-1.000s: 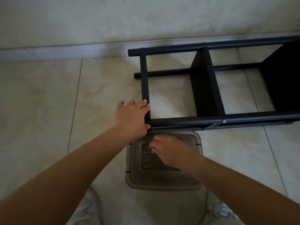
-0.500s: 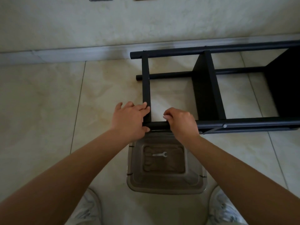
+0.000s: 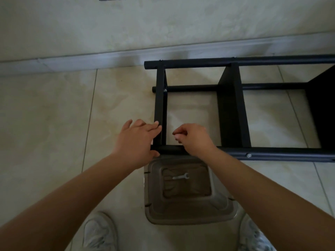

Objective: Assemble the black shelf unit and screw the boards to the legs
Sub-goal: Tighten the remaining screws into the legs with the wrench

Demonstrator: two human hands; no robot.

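Beige tile floor [image 3: 45, 124], pale wall [image 3: 163, 20] w/ baseboard [image 3: 72, 59], dim light

Below me, a translucent grey-brown plastic bin [image 3: 188, 201] sits on the pale beige tiled floor [image 3: 54, 124], between my two white sneakers [image 3: 98, 232]. A small silver wrench [image 3: 180, 176] lies flat at its bottom. Ahead, a light grey baseboard [image 3: 90, 58] runs along a mottled cream wall [image 3: 163, 24].

Left hand [image 3: 138, 140]: forearm extended forward, fingers [image 3: 154, 128] straight, palm down. Right hand [image 3: 194, 139]: forearm extended forward, fingers curled inward, fingertips pinched together.
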